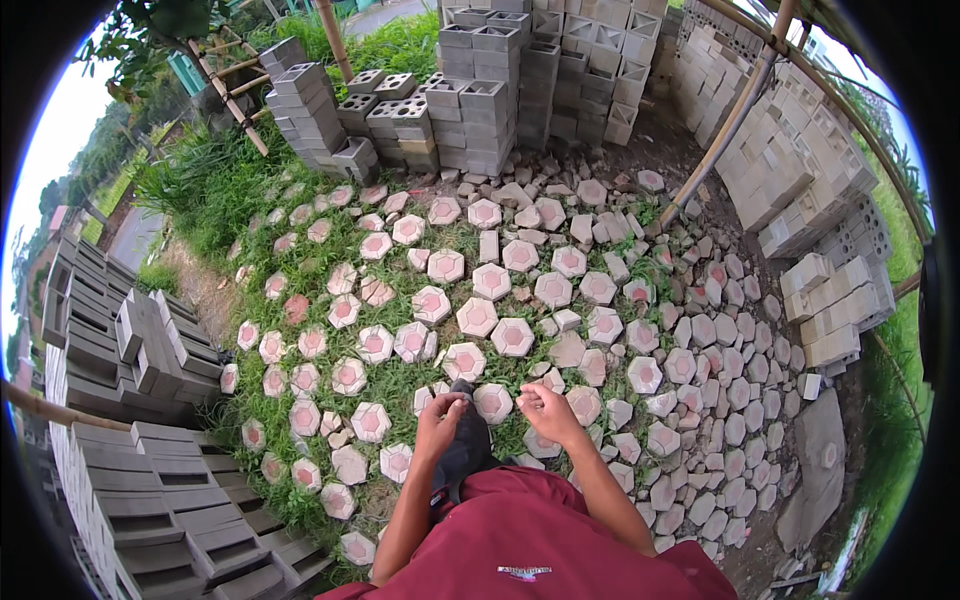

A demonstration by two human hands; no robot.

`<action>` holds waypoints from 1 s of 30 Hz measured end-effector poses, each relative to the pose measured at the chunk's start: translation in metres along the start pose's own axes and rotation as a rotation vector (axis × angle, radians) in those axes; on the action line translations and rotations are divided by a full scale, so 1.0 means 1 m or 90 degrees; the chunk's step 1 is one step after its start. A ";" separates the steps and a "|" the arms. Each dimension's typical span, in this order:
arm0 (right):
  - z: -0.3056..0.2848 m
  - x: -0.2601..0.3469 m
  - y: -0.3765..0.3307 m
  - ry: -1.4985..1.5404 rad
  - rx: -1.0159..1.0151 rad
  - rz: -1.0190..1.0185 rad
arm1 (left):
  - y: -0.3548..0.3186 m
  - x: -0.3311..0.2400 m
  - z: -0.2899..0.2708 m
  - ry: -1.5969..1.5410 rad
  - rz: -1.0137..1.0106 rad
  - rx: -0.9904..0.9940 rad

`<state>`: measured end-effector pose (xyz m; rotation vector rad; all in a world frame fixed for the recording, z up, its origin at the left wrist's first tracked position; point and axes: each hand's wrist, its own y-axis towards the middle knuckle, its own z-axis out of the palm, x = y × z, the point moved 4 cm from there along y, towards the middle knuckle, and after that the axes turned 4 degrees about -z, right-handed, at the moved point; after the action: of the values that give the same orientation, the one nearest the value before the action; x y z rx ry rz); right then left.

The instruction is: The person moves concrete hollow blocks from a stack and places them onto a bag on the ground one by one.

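Poised above rough footing

A cast hexagonal paver (493,404), pale with a pinkish centre, lies on the ground just below the gap between the left hand (443,418) and right hand (546,412). Both look loosely closed, though anything thin pinched there would be too small to tell. This seems a pause; moving on would call for careful footing. Ragged grass (190,190) spreads left; rough hollow blocks (484,110) stand stacked far.

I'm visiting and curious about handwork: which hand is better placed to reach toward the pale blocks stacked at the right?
Probably the right hand: it is nearer the pale blocks, on their side. The left hand would likely have to cross the right arm. Neither touches them.
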<state>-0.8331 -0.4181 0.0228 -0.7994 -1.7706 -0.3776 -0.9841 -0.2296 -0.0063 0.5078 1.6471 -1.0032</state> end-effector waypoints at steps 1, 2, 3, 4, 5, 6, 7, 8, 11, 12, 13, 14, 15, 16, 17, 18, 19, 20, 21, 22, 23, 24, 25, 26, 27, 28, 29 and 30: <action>-0.004 -0.003 0.021 0.004 -0.012 0.008 | 0.023 -0.001 0.002 -0.039 -0.027 0.000; -0.005 -0.009 0.045 0.016 -0.028 -0.003 | 0.046 -0.003 0.003 -0.073 -0.039 0.005; -0.005 -0.012 0.072 0.041 -0.041 -0.002 | 0.074 -0.010 0.003 -0.066 -0.037 0.013; -0.006 -0.015 0.099 0.038 -0.044 0.007 | 0.103 -0.016 0.002 -0.059 -0.035 0.021; -0.008 -0.018 0.127 0.035 -0.047 0.017 | 0.133 -0.023 0.001 -0.052 -0.032 0.030; -0.006 -0.020 0.155 0.041 -0.037 0.073 | 0.162 -0.031 -0.003 -0.056 -0.044 0.024; -0.007 -0.018 0.192 0.026 -0.039 0.054 | 0.200 -0.041 -0.010 -0.021 -0.018 0.029; -0.010 -0.016 0.228 0.010 -0.042 0.042 | 0.240 -0.051 -0.015 0.012 0.001 0.036; -0.033 0.007 0.324 0.005 -0.091 0.039 | 0.335 -0.133 -0.024 0.105 0.044 0.046; -0.039 0.028 0.355 0.017 -0.086 0.007 | 0.369 -0.152 -0.034 0.113 0.076 0.032; -0.041 0.040 0.380 0.035 -0.083 -0.013 | 0.397 -0.167 -0.041 0.126 0.097 0.026; -0.046 0.049 0.407 0.043 -0.094 -0.009 | 0.426 -0.184 -0.048 0.137 0.118 0.038; -0.052 0.054 0.435 0.048 -0.109 -0.008 | 0.455 -0.206 -0.051 0.146 0.144 0.052; -0.056 0.054 0.458 0.034 -0.123 -0.030 | 0.478 -0.222 -0.054 0.176 0.116 0.053; -0.061 0.053 0.478 0.040 -0.121 -0.015 | 0.501 -0.233 -0.056 0.169 0.108 0.063; -0.067 0.054 0.498 0.044 -0.121 0.000 | 0.523 -0.245 -0.057 0.179 0.108 0.064; -0.073 0.053 0.517 0.049 -0.120 0.015 | 0.544 -0.257 -0.057 0.189 0.107 0.065; -0.078 0.048 0.538 0.040 -0.123 0.006 | 0.568 -0.257 -0.057 0.193 0.104 0.060; -0.084 0.046 0.557 0.044 -0.120 0.014 | 0.591 -0.255 -0.060 0.198 0.103 0.053; -0.090 0.042 0.577 0.047 -0.117 0.023 | 0.612 -0.256 -0.058 0.186 0.095 0.047; -0.097 0.038 0.598 0.051 -0.113 0.032 | 0.634 -0.256 -0.056 0.164 0.089 0.042; -0.105 0.035 0.624 0.052 -0.110 0.037 | 0.657 -0.257 -0.051 0.147 0.082 0.037; -0.112 0.032 0.651 0.060 -0.105 0.032 | 0.680 -0.258 -0.047 0.130 0.076 0.032; -0.119 0.029 0.679 0.067 -0.100 0.027 | 0.704 -0.261 -0.043 0.130 0.075 0.024; -0.126 0.027 0.706 0.076 -0.089 0.024 | 0.730 -0.263 -0.040 0.120 0.075 0.014; -0.133 0.027 0.738 0.084 -0.080 -0.001 | 0.756 -0.267 -0.035 0.092 0.074 0.015; -0.143 0.026 0.771 0.060 -0.066 -0.007 | 0.785 -0.271 -0.030 0.065 0.074 0.015; -0.147 0.033 0.806 0.046 -0.043 -0.006 | 0.811 -0.272 -0.034 0.074 0.054 0.013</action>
<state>-0.1854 0.0846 -0.0026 -0.8159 -1.7030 -0.4698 -0.3041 0.2891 -0.0372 0.6548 1.7043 -0.9433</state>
